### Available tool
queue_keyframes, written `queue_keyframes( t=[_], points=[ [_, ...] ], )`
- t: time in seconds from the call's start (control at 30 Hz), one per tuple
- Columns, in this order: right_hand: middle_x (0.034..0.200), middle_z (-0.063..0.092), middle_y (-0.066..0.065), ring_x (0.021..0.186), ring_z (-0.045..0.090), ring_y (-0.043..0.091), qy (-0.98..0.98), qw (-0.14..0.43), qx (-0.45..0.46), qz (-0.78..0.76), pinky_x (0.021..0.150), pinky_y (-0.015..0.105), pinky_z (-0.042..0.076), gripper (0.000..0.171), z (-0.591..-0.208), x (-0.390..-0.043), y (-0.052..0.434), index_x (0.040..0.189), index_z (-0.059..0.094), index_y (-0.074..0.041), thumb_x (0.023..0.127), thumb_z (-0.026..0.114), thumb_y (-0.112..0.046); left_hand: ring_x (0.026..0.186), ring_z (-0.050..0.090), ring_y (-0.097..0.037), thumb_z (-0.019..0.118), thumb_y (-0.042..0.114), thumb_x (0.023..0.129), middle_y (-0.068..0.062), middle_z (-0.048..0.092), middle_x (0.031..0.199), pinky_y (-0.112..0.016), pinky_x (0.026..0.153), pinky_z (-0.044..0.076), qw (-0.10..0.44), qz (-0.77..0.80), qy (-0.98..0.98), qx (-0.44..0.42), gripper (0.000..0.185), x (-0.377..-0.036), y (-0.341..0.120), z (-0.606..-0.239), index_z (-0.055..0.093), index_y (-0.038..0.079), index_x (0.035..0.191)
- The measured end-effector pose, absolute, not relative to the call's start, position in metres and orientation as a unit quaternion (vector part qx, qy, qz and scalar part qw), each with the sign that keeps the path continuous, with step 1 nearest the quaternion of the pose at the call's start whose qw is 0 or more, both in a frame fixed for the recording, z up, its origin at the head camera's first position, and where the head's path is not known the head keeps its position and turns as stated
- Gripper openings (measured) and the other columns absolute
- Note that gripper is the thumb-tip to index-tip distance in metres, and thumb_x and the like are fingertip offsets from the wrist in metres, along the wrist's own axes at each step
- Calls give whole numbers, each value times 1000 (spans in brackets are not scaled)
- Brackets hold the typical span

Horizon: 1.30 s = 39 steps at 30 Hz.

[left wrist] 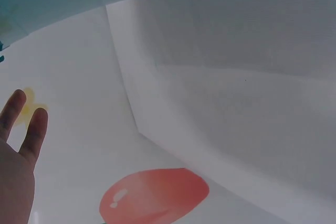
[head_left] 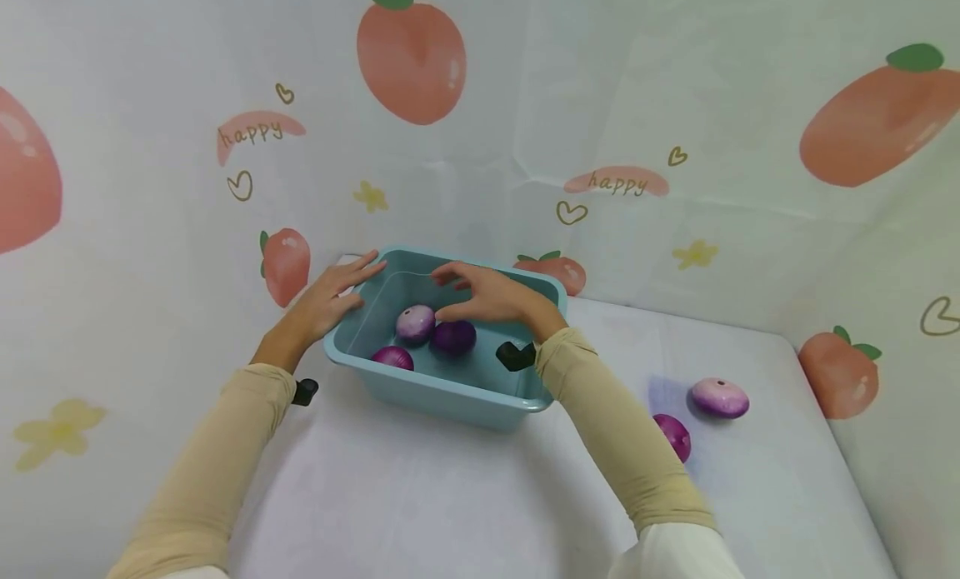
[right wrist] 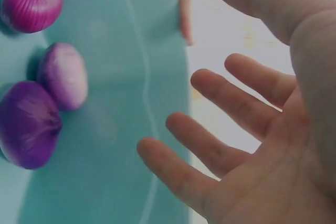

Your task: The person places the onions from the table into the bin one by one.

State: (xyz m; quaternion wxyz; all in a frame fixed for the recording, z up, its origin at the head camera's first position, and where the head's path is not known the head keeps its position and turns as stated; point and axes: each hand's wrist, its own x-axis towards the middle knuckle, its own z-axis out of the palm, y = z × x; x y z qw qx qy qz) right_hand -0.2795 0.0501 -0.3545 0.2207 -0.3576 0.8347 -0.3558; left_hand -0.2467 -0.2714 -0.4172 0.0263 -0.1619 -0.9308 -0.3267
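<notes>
Three purple onions lie together on the floor of the light-blue plastic tub (head_left: 450,396): a pale onion (head_left: 416,321) touching a dark onion (head_left: 453,336), and a magenta onion (head_left: 392,357) just beside them toward the near wall. They look firm, rounded and smooth-skinned, light enough for one hand but likely to roll or slip, so a hold around the widest part, fingers cupped on opposite sides, seems safest. The right hand (head_left: 491,294) hovers above the tub, just over the dark onion, with fingers spread and relaxed and nothing in its grasp; the right wrist view shows its bare palm with the onions below and apart from the fingertips. The left hand (head_left: 330,300) rests with straight fingers on the tub's far-left rim, holding nothing. Two more onions, a pale one (head_left: 719,397) and a darker one (head_left: 672,436), sit near each other on the white table (head_left: 420,496), well apart from the tub, on its right.
</notes>
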Motion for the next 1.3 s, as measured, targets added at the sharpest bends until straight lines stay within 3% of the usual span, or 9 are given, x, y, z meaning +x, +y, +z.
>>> queue_keyframes(
  t=[0.17, 0.5, 0.77, 0.9, 1.0, 1.07, 1.13, 1.2, 1.3],
  points=[
    [151, 51, -3, 144, 48, 24, 815, 189, -359, -414, 116, 43, 45, 64, -343, -264, 74, 149, 45, -23, 93, 72, -37, 156, 22, -42, 41, 18, 95, 5, 25, 171, -73, 117, 24, 33, -327, -930, -167, 63, -249, -273, -417, 41, 31, 157],
    [153, 52, 4, 143, 49, 34, 812, 120, -357, -446, 114, 54, 45, 64, -338, -250, 130, 151, 45, -19, 93, 73, -27, 156, 23, -43, 41, 16, 95, 2, 26, 171, -75, 115, 25, 42, -334, -925, -175, 63, -247, -275, -427, 41, 29, 157],
    [154, 50, 2, 139, 52, 34, 866, 73, -240, -433, 112, 56, 46, 60, -345, -237, 217, 149, 46, -26, 95, 71, -31, 156, 21, -42, 41, 17, 94, 5, 25, 171, -73, 116, 25, 38, -335, -926, -172, 64, -249, -273, -425, 41, 30, 157],
    [154, 49, 2, 140, 52, 32, 887, 65, -183, -419, 105, 32, 53, 59, -353, -229, 264, 150, 45, -24, 97, 68, -33, 156, 22, -43, 40, 15, 94, 2, 26, 171, -74, 115, 25, 40, -337, -923, -180, 64, -249, -272, -424, 41, 27, 157],
    [154, 48, 8, 140, 51, 37, 903, 52, -154, -397, 93, 11, 49, 61, -360, -221, 298, 152, 43, -19, 98, 67, -34, 156, 21, -43, 40, 15, 94, 2, 25, 171, -74, 115, 24, 37, -339, -923, -180, 64, -249, -272, -424, 41, 27, 157],
    [155, 47, 14, 138, 51, 41, 916, 44, -136, -374, 89, 7, 47, 63, -366, -216, 319, 153, 41, -15, 99, 65, -36, 157, 20, -42, 41, 15, 95, 4, 25, 171, -74, 116, 24, 34, -341, -923, -176, 64, -249, -272, -424, 41, 28, 157],
    [157, 44, 19, 138, 49, 46, 925, 41, -111, -361, 96, 20, 52, 67, -373, -210, 338, 155, 38, -12, 98, 65, -37, 157, 20, -41, 41, 15, 94, 5, 25, 171, -73, 116, 24, 34, -342, -923, -173, 64, -249, -272, -424, 41, 29, 157],
    [159, 40, 24, 139, 46, 50, 931, 41, -87, -352, 105, 42, 52, 74, -382, -207, 355, 157, 33, -10, 98, 65, -40, 157, 21, -42, 41, 15, 94, 4, 25, 171, -73, 116, 24, 35, -339, -924, -175, 64, -249, -272, -424, 41, 28, 157],
    [159, 35, 32, 140, 39, 56, 937, 35, -66, -341, 106, 69, 39, 82, -396, -205, 375, 159, 26, -3, 97, 66, -39, 156, 21, -42, 41, 15, 94, 4, 25, 171, -73, 117, 23, 37, -337, -925, -174, 64, -249, -272, -423, 41, 28, 157]
  ],
)
